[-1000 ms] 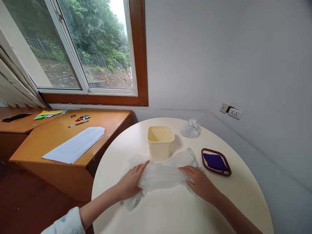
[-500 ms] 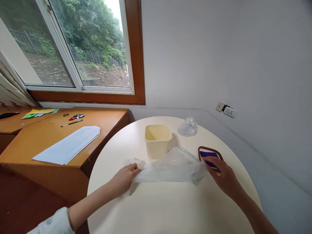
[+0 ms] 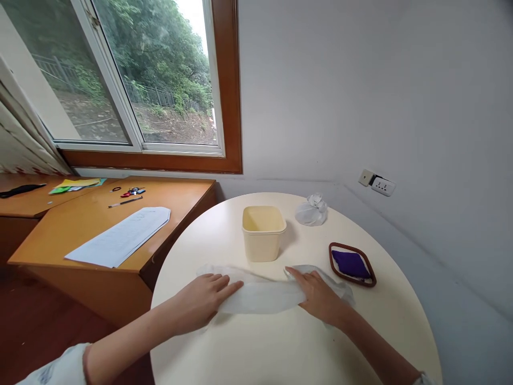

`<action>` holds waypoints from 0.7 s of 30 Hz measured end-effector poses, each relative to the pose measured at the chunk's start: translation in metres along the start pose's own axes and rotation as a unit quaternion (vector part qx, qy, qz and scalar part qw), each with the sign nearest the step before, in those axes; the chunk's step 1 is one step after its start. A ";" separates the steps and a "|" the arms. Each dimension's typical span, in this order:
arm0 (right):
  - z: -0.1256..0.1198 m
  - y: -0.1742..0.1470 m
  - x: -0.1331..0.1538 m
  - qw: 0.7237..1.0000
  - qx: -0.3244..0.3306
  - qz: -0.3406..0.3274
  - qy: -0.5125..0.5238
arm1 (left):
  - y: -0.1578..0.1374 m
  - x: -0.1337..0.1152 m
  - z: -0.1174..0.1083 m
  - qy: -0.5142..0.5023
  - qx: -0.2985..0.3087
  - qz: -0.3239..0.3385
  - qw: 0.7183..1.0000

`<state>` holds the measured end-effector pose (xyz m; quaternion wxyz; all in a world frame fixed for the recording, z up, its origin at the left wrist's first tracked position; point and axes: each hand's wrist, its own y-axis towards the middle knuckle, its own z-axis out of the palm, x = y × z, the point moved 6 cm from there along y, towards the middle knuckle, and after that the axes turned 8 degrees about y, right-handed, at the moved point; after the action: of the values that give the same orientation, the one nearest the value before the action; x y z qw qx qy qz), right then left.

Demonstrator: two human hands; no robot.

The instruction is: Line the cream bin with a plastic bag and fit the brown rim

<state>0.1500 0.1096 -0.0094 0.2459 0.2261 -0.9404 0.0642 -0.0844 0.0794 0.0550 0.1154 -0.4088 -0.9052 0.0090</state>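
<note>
A translucent white plastic bag [image 3: 262, 297] lies stretched flat across the front of the round table. My left hand [image 3: 206, 297] rests on its left end, palm down, with the fingers extended over the plastic. On the right part of the bag lies my right hand [image 3: 320, 297], its index finger stretched forward and thumb apart. Just beyond the bag stands an open cream-coloured plastic container [image 3: 262, 246]. To the right of it, a brown-rimmed lid or tray [image 3: 372, 278] carries a purple cloth-like piece [image 3: 351, 264].
A knotted white plastic bag [image 3: 311, 211] sits at the back of the round white table [image 3: 272, 353]. On the wooden desk [image 3: 184, 195] at left are papers [image 3: 122, 235], a pen [image 3: 125, 201] and keys [image 3: 134, 191]. A wall socket [image 3: 383, 186] is at right.
My right hand has moved left from beside the brown-rimmed piece onto the bag. The raised bag now lies flatter. My left hand's fingers have spread out. The view has shifted slightly.
</note>
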 end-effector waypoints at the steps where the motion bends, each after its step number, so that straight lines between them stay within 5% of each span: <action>1: 0.000 -0.003 -0.002 1.000 0.001 0.004 -0.010 | -0.002 0.005 0.005 0.001 0.012 -0.015 1.000; 9: -0.020 -0.031 -0.003 0.998 -0.019 -0.047 -0.027 | -0.003 0.025 0.033 0.001 0.102 -0.082 0.991; 12: -0.027 -0.043 -0.014 0.997 0.011 -0.025 0.073 | -0.003 0.026 0.028 -0.020 0.067 -0.078 0.995; 17: -0.047 -0.057 -0.039 0.955 0.004 0.118 0.272 | -0.004 0.037 0.013 -0.093 0.006 -0.103 0.990; 21: -0.096 -0.054 -0.039 0.923 -0.082 0.079 0.368 | 0.000 0.053 -0.019 -0.199 -0.045 -0.114 0.972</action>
<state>0.2463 0.0988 0.0556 0.5862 0.0908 -0.8006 0.0848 -0.1144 0.1168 0.0839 -0.0858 -0.2979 -0.9500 0.0359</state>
